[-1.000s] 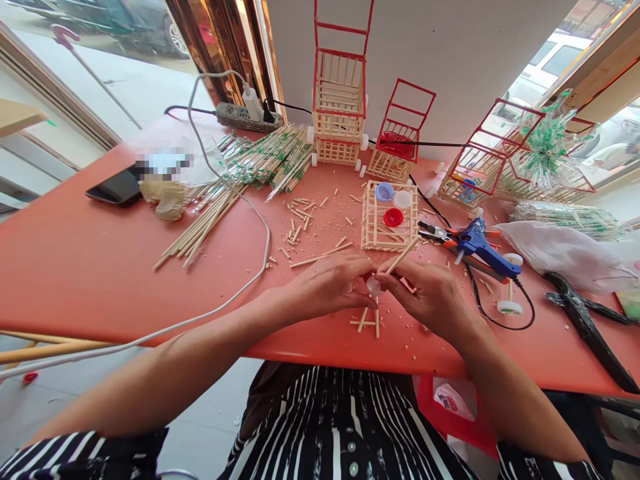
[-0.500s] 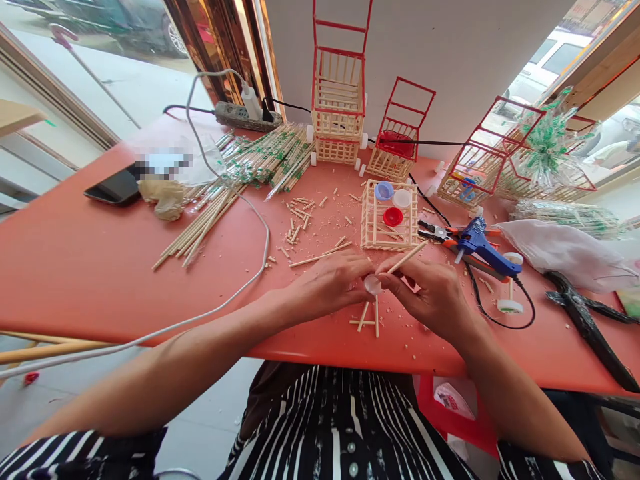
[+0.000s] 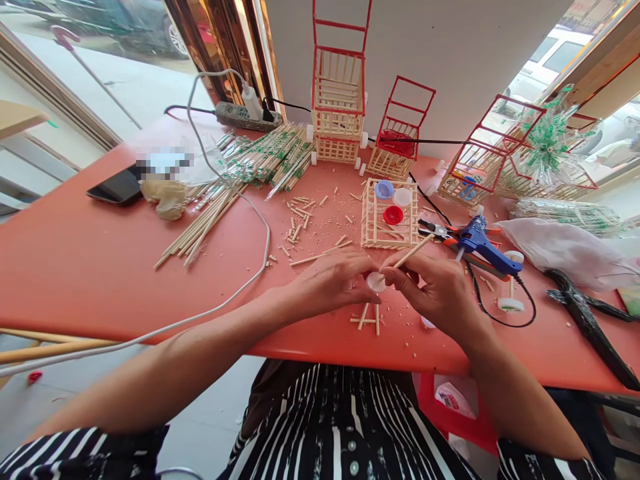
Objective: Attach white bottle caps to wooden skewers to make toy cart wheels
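Between the fingertips of my left hand [image 3: 336, 280] is a small whitish bottle cap [image 3: 375, 282]. My right hand [image 3: 434, 288] pinches a thin wooden stick [image 3: 411, 253], whose lower end meets the cap. Whether the stick is fixed to the cap I cannot tell. Just below my hands, a few short stick pieces [image 3: 369, 321] lie on the orange table. Beyond them stands a small stick-built basket [image 3: 389, 230] with blue, white and red caps [image 3: 393, 215] on it. A pinkish-white cap [image 3: 428, 322] shows partly under my right hand.
A blue glue gun [image 3: 484, 248] lies at the right by pliers [image 3: 437, 231]. Stick-built carts with red handles [image 3: 341, 100] line the back. Bundles of wrapped sticks [image 3: 265, 160], cut bits [image 3: 299, 217] and a white cable [image 3: 260, 233] lie left. A black-wrapped tool [image 3: 590, 327] is far right.
Both hands have shifted very slightly right with the cap and the stick. A pinkish-white cap now shows below my right hand.
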Demonstrator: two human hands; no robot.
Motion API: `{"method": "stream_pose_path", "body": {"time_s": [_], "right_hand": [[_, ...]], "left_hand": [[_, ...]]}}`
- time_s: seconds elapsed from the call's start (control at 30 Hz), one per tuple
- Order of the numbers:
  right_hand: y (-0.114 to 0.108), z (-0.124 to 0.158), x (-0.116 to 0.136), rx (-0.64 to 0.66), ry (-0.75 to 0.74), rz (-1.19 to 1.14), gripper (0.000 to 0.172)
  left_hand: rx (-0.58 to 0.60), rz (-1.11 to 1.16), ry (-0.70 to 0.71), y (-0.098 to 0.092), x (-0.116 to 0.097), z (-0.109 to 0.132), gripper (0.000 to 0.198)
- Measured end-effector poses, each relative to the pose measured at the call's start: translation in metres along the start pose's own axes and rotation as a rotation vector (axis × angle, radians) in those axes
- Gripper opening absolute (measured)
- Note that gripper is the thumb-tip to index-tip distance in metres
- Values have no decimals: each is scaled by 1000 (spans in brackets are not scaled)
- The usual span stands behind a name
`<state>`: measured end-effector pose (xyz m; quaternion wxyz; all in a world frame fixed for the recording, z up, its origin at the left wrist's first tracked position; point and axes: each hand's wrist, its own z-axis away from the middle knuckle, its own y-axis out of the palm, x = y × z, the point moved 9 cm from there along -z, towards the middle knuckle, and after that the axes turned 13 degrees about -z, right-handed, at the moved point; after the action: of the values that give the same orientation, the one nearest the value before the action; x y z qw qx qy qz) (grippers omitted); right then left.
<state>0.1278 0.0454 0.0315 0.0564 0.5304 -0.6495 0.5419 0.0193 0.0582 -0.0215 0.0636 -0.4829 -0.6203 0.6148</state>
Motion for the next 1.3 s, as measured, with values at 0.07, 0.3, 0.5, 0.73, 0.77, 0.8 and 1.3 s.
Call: {"method": "stream_pose_path", "body": {"time_s": [0.07,0.3,0.5,0.73,0.77,0.8,1.3], "right_hand": [[-5,-1,-4,-13,53,-16,15],[-38,0,-28,-177,208,-62,30],[-59,1,-53,-204,297,32,32],[-65,4,-59,-141,333,148,30],[-63,3,-59,-135,330,159,29],[-62,2,-58,-129,324,174,29],[-53,10,-80,-75,399,236,29]], "left_hand": [[-51,45,-20,-5,2,1,28],[-282,-4,-91,-29,10,7,33],[-355,-121,-81,-37,14,7,40],[-393,-186,-19,-38,9,9,39],[-396,-198,-7,-38,8,9,40],[-399,-208,3,-38,8,9,40],[-392,-281,26,-36,11,7,42]]}}
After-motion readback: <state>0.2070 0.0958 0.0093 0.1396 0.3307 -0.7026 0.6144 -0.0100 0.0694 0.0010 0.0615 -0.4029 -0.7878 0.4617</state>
